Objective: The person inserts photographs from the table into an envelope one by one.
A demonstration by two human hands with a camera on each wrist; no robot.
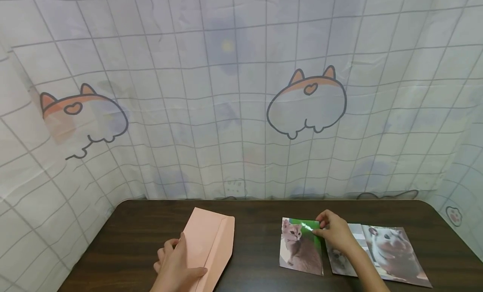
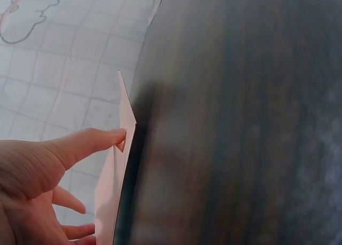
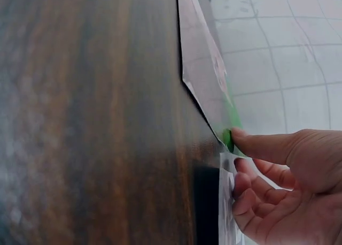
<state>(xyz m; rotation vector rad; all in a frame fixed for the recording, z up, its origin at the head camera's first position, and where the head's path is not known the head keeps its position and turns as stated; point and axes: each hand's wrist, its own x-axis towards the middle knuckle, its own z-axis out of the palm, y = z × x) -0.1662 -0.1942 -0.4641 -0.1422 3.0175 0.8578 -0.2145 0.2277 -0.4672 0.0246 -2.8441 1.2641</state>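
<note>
In the head view, a pink paper envelope [image 1: 203,237] lies at a slant on the table, left of centre. My left hand [image 1: 174,260] grips it from its left side, thumb over the paper near the fold line. The left wrist view shows the thumb on the envelope [image 2: 109,186] and the other fingers at its far side. To the right, a glossy photo of a cat [image 1: 299,250] against green lies upright to me. My right hand [image 1: 337,233] pinches its upper right edge between thumb and fingers, also seen in the right wrist view on the photo [image 3: 206,74].
Beneath and beside the right forearm lie a partly covered animal photo [image 1: 341,262] and a hamster photo [image 1: 394,252]. The dark wood table [image 1: 256,225] has rounded back corners. A white checked curtain [image 1: 241,116] with cartoon prints hangs behind it and at the sides.
</note>
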